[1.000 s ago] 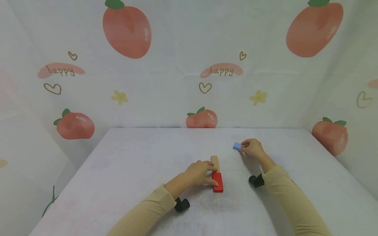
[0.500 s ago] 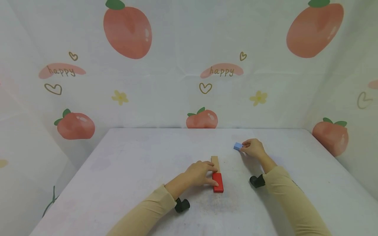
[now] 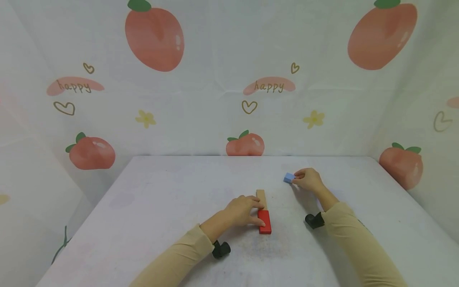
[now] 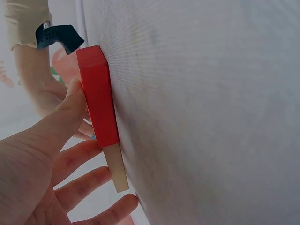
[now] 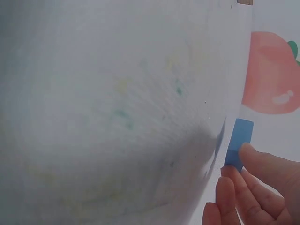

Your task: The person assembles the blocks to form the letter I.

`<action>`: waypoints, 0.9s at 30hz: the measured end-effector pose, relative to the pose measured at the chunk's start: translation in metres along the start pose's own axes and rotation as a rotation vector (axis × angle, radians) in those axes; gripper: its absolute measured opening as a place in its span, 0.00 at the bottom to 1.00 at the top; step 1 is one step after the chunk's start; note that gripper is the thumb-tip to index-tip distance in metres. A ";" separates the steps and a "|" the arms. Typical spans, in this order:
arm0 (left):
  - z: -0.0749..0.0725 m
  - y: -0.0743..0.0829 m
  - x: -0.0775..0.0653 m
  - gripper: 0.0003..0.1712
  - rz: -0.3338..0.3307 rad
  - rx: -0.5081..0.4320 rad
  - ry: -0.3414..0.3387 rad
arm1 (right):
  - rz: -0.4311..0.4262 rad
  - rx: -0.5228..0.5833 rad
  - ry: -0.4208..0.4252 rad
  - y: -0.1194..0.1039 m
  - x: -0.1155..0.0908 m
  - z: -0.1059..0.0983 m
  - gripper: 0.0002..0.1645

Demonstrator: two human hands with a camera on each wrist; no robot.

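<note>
In the head view, a red block (image 3: 264,222) lies end to end with a narrower bare-wood block (image 3: 261,198) near the middle of the table. My left hand (image 3: 243,211) rests at their left side. Its thumb touches the red block, while its extended fingers lie along the wooden one. Farther back and to the right, my right hand (image 3: 308,181) pinches a small light-blue block (image 3: 289,177) between thumb and fingertips. The right wrist view shows that blue block (image 5: 239,140) close over the tabletop, its lower end partly covered by the thumb.
The white tabletop (image 3: 172,223) carries faint smudges and meets a peach-printed cloth (image 3: 201,119) at the back. Each wrist bears a black camera mount, the left mount (image 3: 221,250) and the right mount (image 3: 314,220), both low over the table.
My right wrist and sleeve have shifted slightly to the right, with the blue block still pinched. The left hand and the red and wooden blocks stay put.
</note>
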State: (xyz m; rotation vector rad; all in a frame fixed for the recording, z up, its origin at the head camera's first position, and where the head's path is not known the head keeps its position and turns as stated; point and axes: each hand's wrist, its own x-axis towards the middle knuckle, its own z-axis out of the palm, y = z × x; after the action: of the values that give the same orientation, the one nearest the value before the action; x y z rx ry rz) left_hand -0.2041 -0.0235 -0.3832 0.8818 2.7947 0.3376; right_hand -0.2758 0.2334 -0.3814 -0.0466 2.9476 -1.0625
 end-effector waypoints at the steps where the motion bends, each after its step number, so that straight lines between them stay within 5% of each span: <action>1: 0.000 0.000 0.000 0.31 0.000 -0.001 -0.001 | -0.003 0.002 -0.002 0.000 0.000 0.000 0.22; 27: 0.000 -0.001 0.000 0.31 0.016 -0.007 0.010 | 0.000 0.031 -0.046 -0.009 -0.003 0.004 0.23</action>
State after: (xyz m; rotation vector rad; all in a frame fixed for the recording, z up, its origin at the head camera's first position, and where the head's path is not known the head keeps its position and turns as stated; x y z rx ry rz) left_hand -0.2046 -0.0244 -0.3833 0.9041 2.7952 0.3552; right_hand -0.2721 0.2243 -0.3787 -0.0696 2.8894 -1.0916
